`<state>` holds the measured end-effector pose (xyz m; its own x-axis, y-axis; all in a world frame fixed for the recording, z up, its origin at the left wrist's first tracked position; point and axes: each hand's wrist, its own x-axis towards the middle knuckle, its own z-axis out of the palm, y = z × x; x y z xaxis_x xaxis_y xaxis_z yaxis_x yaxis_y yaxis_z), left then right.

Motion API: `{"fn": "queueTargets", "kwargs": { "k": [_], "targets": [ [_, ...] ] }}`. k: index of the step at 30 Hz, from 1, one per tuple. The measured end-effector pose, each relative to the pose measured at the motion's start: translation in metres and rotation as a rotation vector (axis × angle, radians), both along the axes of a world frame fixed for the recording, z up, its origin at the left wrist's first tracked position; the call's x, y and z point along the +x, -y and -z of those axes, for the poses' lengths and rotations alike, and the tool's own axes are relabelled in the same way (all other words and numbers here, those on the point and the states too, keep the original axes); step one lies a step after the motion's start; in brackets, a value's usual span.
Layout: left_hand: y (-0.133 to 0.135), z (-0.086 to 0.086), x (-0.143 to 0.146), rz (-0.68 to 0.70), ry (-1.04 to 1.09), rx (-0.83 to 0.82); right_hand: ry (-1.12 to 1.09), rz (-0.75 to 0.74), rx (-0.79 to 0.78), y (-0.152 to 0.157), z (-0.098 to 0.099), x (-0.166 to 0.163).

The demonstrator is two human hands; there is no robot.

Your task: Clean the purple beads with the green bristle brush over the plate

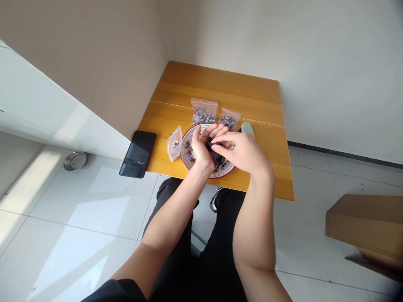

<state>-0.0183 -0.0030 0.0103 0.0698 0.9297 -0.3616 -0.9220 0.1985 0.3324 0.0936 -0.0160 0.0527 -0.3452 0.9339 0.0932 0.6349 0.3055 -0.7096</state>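
Observation:
My left hand point(201, 149) is turned palm up and cupped over the plate, with a clump of dark beads point(209, 144) lying in it. From the right, my right hand point(242, 147) reaches across, thumb and forefinger pinched at that clump. What sits between those fingertips is too small to make out. Below both hands is a round white plate point(183, 156) with a red rim and dark rings, bearing loose purple, red and dark beads point(189, 153). More dark beads point(219, 161) lie on it under my right hand.
Behind the plate lie two zip bags of beads, a larger bag point(204, 113) and a smaller bag point(229, 119). An open clear bag point(174, 144) is left of the plate. A phone point(138, 154) overhangs the table's point(217, 86) left corner. A pale green object point(247, 128) sits right.

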Motion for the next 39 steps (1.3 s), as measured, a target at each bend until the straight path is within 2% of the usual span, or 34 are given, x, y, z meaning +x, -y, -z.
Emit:
{"fn": "queueTargets", "kwargs": {
  "k": [4, 10, 17, 22, 25, 30, 36, 39],
  "targets": [
    [0.001, -0.002, -0.001, -0.008, -0.047, -0.001, -0.021, 0.064, 0.052, -0.002, 0.001, -0.002],
    [-0.001, -0.005, -0.002, -0.036, -0.027, -0.018, 0.024, 0.003, -0.053, 0.001, -0.002, 0.002],
    [-0.001, 0.001, 0.000, -0.014, -0.033, 0.022, -0.003, 0.073, 0.051, -0.002, -0.002, -0.002],
    [-0.001, -0.003, -0.003, -0.043, -0.028, -0.011, 0.030, 0.004, -0.042, 0.001, -0.003, 0.002],
    [0.000, 0.001, -0.002, -0.018, -0.009, 0.015, 0.001, -0.010, 0.002, 0.000, -0.001, -0.002],
    [-0.001, 0.003, -0.002, -0.023, 0.004, 0.060, -0.013, 0.061, 0.104, -0.003, -0.001, -0.005],
    [0.000, -0.006, -0.004, -0.044, -0.016, -0.025, 0.010, -0.004, 0.019, -0.001, -0.002, -0.001],
    [0.000, -0.003, -0.001, -0.026, 0.004, -0.012, -0.012, -0.010, 0.060, -0.001, -0.001, -0.005]
  ]
}}
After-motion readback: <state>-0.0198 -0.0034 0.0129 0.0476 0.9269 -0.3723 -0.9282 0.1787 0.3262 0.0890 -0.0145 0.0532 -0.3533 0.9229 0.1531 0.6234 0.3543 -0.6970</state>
